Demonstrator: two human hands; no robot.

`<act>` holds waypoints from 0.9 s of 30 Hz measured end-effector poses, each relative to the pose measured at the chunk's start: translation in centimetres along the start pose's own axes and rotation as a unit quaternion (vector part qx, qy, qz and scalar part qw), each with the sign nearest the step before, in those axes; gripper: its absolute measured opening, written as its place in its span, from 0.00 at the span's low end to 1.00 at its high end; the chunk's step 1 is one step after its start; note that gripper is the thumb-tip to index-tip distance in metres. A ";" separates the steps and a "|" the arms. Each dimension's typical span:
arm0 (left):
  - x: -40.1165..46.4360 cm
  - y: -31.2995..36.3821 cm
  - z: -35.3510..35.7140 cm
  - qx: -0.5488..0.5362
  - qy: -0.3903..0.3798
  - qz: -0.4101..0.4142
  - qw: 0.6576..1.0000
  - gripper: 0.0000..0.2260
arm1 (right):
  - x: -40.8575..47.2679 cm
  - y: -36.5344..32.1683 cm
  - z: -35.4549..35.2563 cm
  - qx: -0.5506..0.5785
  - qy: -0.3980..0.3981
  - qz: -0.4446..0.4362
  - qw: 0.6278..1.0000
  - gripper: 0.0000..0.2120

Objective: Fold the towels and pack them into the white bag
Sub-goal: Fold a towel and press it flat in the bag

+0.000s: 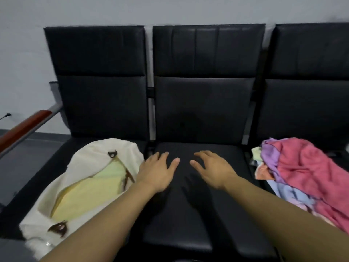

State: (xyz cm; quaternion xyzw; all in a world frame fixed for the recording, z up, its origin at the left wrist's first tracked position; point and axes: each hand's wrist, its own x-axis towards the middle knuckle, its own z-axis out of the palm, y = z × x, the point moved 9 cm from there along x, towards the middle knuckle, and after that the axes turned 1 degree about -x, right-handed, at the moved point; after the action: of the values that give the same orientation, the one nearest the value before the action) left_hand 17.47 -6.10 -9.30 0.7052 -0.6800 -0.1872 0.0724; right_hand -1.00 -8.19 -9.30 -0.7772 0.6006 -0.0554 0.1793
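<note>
Between towels: both hands, left hand (158, 173) and right hand (213, 170), are held empty, fingers spread. One folded towel (85, 191) is packed in the white bag (88, 157); the towel pile (306, 174) is to be reached next.

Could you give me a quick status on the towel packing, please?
Both hands empty. Yellow towel in white bag. Unfolded pile waits, right.

A row of three black padded leatherette seats (204, 103) with tall stitched backrests stands against a plain pale grey wall (170, 10), the middle seat lying directly under the hands. Out beyond the left hand runs a reddish-brown wooden armrest on a grey metal bar (26, 127), with dark grey floor (24, 154) below it. The light is dim and even.
</note>
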 end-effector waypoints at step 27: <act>10.6 38.9 27.5 -0.149 -0.162 0.102 0.970 0.16 | -18.3 49.2 -2.4 0.060 0.077 0.387 0.917 0.34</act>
State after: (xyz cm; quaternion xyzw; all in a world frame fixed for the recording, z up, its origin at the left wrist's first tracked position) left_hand -28.65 -14.86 -22.47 0.5735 -0.7155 -0.3899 0.0842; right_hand -51.68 -1.83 -21.70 -0.4655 0.8617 -0.0774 0.1864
